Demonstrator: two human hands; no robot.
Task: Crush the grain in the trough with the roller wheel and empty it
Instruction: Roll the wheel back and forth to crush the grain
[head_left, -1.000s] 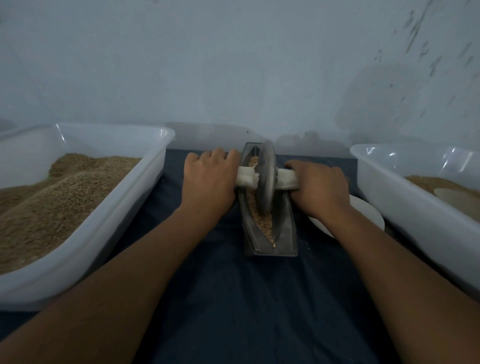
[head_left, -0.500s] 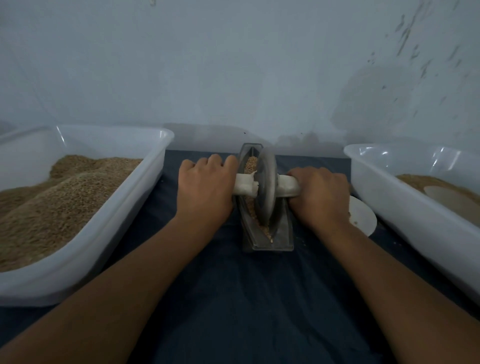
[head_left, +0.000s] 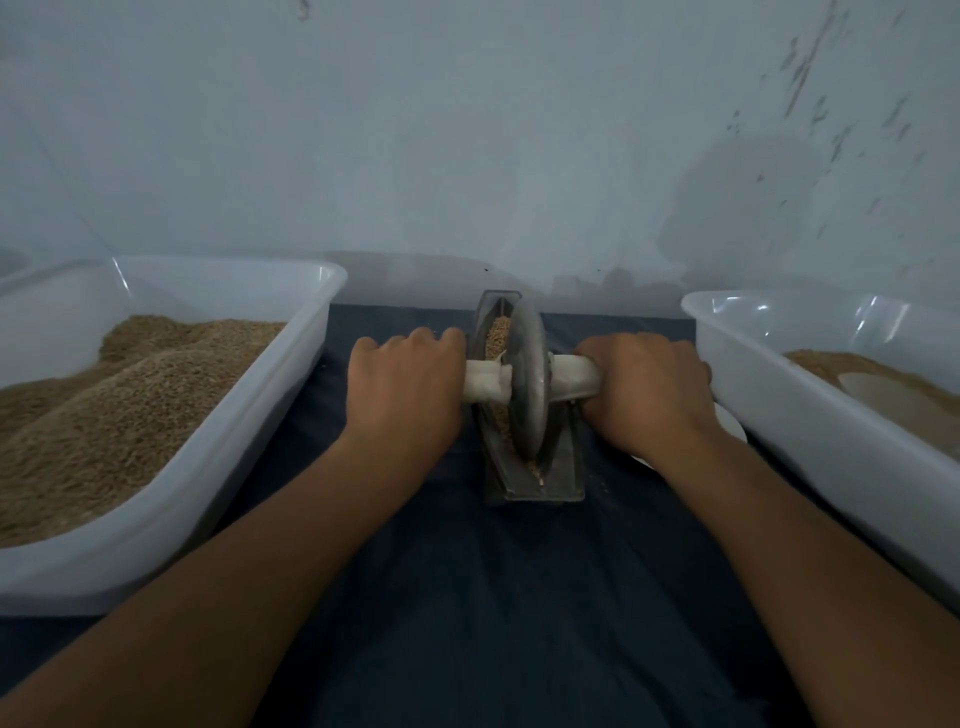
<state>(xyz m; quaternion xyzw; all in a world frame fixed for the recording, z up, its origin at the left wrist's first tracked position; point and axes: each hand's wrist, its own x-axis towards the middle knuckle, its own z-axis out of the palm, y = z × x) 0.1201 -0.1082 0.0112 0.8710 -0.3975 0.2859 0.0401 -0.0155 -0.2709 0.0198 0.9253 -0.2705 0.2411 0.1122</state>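
Note:
A narrow grey metal trough (head_left: 563, 475) lies lengthwise on the dark blue cloth, with brown grain (head_left: 500, 332) in its channel. A grey roller wheel (head_left: 527, 382) stands upright in the channel near its middle. A white-wrapped axle runs through the wheel. My left hand (head_left: 408, 387) grips the left end of the axle. My right hand (head_left: 649, 387) grips the right end. The grain under the wheel is hidden.
A white tub (head_left: 171, 499) heaped with grain stands on the left. Another white tub (head_left: 831, 441) on the right holds a thinner layer of brown material. A white dish (head_left: 730, 423) peeks out behind my right wrist. A pale wall rises just behind the trough.
The wheel has rolled toward me along the trough, from the far part to about the middle, with both hands moving with it.

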